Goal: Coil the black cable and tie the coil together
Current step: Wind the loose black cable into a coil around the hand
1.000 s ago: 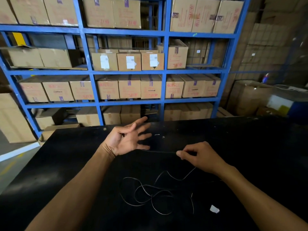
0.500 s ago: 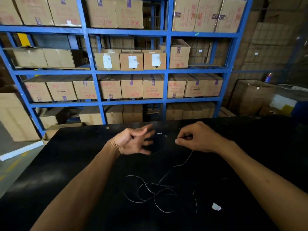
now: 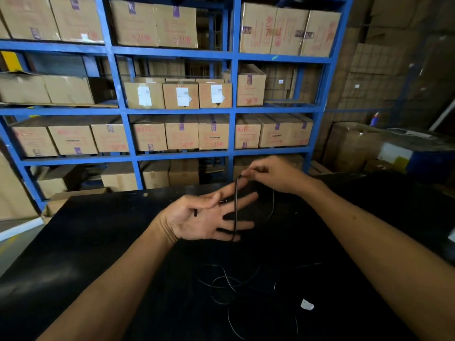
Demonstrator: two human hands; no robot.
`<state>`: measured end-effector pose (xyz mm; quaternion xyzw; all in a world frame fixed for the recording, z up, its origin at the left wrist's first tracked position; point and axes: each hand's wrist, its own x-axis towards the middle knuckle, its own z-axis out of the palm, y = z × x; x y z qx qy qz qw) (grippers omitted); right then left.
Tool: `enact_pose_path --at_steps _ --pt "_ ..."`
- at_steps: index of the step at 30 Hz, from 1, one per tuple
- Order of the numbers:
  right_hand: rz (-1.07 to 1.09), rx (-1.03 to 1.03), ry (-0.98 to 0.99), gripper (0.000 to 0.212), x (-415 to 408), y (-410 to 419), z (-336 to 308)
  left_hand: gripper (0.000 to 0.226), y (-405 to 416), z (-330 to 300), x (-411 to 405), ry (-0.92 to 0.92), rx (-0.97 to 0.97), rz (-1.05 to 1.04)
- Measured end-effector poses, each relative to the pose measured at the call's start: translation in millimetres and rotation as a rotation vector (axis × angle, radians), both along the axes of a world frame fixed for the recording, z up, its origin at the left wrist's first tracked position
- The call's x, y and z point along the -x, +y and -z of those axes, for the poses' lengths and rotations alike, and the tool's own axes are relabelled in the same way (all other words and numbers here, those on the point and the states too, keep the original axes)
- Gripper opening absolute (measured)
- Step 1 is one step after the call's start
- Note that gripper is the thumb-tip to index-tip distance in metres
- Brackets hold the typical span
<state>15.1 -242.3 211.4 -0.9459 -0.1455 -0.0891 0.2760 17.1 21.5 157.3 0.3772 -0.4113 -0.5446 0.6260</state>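
Right-hand grip (image 3: 268, 177) pinches the thin black cable (image 3: 236, 205), laying it across the splayed, open left hand (image 3: 206, 219), apparently to form loops.

Lying in loose loops on the table (image 3: 73, 254) near the front edge — cable (image 3: 222, 283); just right of it, paper scrap (image 3: 307, 304). Standing behind the table — shelving rack (image 3: 231, 109), holding cartons (image 3: 181, 94) on every level.

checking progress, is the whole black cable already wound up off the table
No, loose loops of the black cable lie on the table below the left hand.
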Motion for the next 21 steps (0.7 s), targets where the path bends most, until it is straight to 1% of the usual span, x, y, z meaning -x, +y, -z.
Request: enact_pose_path --at_steps 1,3,5,7,10,13,16,18,21 --pt "0.004 -0.057 0.060 0.031 -0.2 1.3 15.9 0.072 0.5 -5.7 0.4 0.004 0.055 -0.018" --pt "-0.005 -0.112 0.191 0.029 4.1 7.3 52.5 0.070 2.6 -18.4 -3.5 0.038 0.169 -0.054" --pt "-0.007 -0.109 0.311 0.036 16.9 17.0 86.1 0.068 6.4 -30.0 -12.6 0.073 0.245 -0.121" --pt "-0.007 -0.084 0.348 0.045 32.3 28.3 107.8 0.066 12.2 -36.8 -24.8 0.082 0.245 -0.272" --pt "-0.084 0.100 0.315 0.049 53.9 43.1 118.3 0.067 21.8 -36.6 -42.3 0.092 0.228 -0.523" --pt "-0.138 0.163 0.226 0.048 71.0 49.8 108.4 0.066 35.4 -26.8 -58.9 0.126 0.182 -0.716" --pt "-0.170 0.139 0.092 0.046 78.8 47.0 80.7 0.060 44.6 -14.9 -66.1 0.164 0.124 -0.801" --pt "-0.191 0.141 0.037 0.041 79.8 43.4 58.9 0.059 45.6 -10.0 -65.4 0.197 0.085 -0.830" --pt "-0.192 0.186 -0.045 0.029 76.7 38.8 28.9 0.053 44.0 -3.6 -60.6 0.170 -0.011 -0.812"
